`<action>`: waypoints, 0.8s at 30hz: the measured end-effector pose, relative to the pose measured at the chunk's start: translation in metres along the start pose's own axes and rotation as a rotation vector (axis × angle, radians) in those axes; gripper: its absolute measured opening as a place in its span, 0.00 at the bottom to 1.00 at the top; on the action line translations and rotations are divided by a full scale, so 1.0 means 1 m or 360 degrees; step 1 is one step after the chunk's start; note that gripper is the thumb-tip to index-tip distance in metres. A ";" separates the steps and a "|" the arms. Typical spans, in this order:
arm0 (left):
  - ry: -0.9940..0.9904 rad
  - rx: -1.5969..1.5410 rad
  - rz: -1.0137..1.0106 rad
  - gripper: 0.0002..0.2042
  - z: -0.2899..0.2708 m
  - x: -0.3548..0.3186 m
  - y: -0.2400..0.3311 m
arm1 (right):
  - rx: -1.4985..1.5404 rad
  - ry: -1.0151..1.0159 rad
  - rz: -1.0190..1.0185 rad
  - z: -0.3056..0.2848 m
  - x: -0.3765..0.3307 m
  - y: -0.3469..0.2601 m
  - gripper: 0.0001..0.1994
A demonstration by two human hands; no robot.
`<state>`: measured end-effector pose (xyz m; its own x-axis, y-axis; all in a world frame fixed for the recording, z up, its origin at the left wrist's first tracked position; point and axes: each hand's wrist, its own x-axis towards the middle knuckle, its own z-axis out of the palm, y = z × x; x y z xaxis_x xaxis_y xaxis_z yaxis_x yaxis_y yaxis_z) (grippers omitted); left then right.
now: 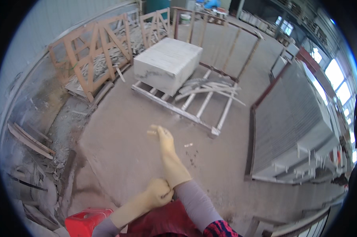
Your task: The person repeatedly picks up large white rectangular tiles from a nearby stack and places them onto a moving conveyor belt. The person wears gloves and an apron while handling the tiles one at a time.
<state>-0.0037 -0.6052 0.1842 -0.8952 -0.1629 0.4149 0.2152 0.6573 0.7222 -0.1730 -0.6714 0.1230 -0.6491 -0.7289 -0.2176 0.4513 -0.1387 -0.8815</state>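
Both of my hands wear long pale-yellow rubber gloves. My left hand [159, 192] comes in from the lower left, its fingers closed on the cuff of the glove [177, 173] that covers my right forearm. Out in front, my right hand [163, 136] points away from me and to the left; its fingers are stretched and holds nothing that I can see. A grey sleeve [196, 201] shows beyond the right cuff, with a patterned pink and dark sleeve below it. A dark red apron [160, 222] lies beneath my arms.
A red plastic stool [87, 221] stands at the lower left. Ahead, a stack of pale slabs [168, 57] rests on a metal frame [178, 110] beside loose strips [210, 89]. Wooden racks [93, 55] line the left wall. A large leaning stack of slabs [289, 122] fills the right.
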 end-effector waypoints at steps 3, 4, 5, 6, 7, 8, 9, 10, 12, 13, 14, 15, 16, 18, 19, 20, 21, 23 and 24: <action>0.0068 -0.0044 -0.0134 0.13 -0.021 0.015 -0.026 | 0.0183 -0.0118 0.0292 0.028 0.042 0.022 0.20; 0.0068 -0.0069 -0.0141 0.13 -0.029 0.021 -0.036 | 0.0240 -0.0111 0.0421 0.038 0.052 0.021 0.21; 0.0064 -0.0096 -0.0148 0.12 -0.038 0.027 -0.051 | 0.0297 -0.0101 0.0552 0.048 0.066 0.022 0.23; 0.0038 -0.0103 -0.0102 0.11 -0.042 0.033 -0.067 | 0.0414 -0.0021 0.0573 0.051 0.086 0.028 0.24; 0.0018 -0.0115 -0.0055 0.11 -0.049 0.046 -0.082 | 0.0522 0.0059 0.0596 0.050 0.109 0.034 0.26; -0.0113 -0.0054 -0.0070 0.09 -0.061 0.058 -0.093 | 0.0632 0.0142 0.0618 0.049 0.134 0.039 0.27; -0.0077 -0.0062 -0.0036 0.10 -0.070 0.070 -0.113 | 0.0529 0.0160 0.0563 0.050 0.157 0.042 0.28; -0.0045 -0.0069 -0.0001 0.11 -0.077 0.082 -0.135 | 0.0429 0.0180 0.0505 0.049 0.181 0.044 0.29; -0.0153 -0.0067 -0.0065 0.12 -0.098 0.108 -0.179 | 0.0381 0.0252 0.0507 0.041 0.228 0.049 0.30; -0.0165 -0.0073 -0.0109 0.12 -0.108 0.120 -0.205 | 0.0438 0.0288 0.0576 0.038 0.254 0.053 0.30; -0.0161 -0.0078 -0.0170 0.11 -0.119 0.131 -0.229 | 0.0484 0.0313 0.0661 0.039 0.276 0.057 0.29; -0.0158 -0.0100 -0.0212 0.11 -0.129 0.144 -0.254 | 0.0605 0.0382 0.0695 0.034 0.293 0.056 0.29; -0.0220 -0.0160 -0.0181 0.10 -0.135 0.154 -0.279 | 0.0720 0.0443 0.0722 0.026 0.312 0.051 0.28; -0.0188 -0.0218 -0.0094 0.10 -0.150 0.182 -0.315 | 0.0644 0.0551 0.0628 -0.001 0.355 0.056 0.25; -0.0184 -0.0235 -0.0076 0.10 -0.161 0.190 -0.329 | 0.0410 0.0532 0.0590 -0.010 0.368 0.054 0.24; -0.0248 -0.0232 -0.0192 0.09 -0.176 0.200 -0.342 | 0.0181 0.0517 0.0553 -0.020 0.380 0.054 0.23; -0.0315 -0.0224 -0.0310 0.10 -0.196 0.211 -0.352 | 0.0020 0.0549 0.0576 -0.026 0.390 0.052 0.23; -0.0374 -0.0321 -0.0540 0.12 -0.228 0.232 -0.378 | -0.0243 0.0603 0.0595 -0.044 0.403 0.050 0.24; -0.0364 -0.0426 -0.0659 0.13 -0.241 0.242 -0.395 | -0.0346 0.0627 0.0600 -0.060 0.406 0.054 0.24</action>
<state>-0.2106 -1.0814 0.1330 -0.9819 -0.1841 -0.0437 -0.1082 0.3568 0.9279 -0.4491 -0.9350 -0.0383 -0.6657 -0.3915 -0.6353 0.5862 0.2524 -0.7698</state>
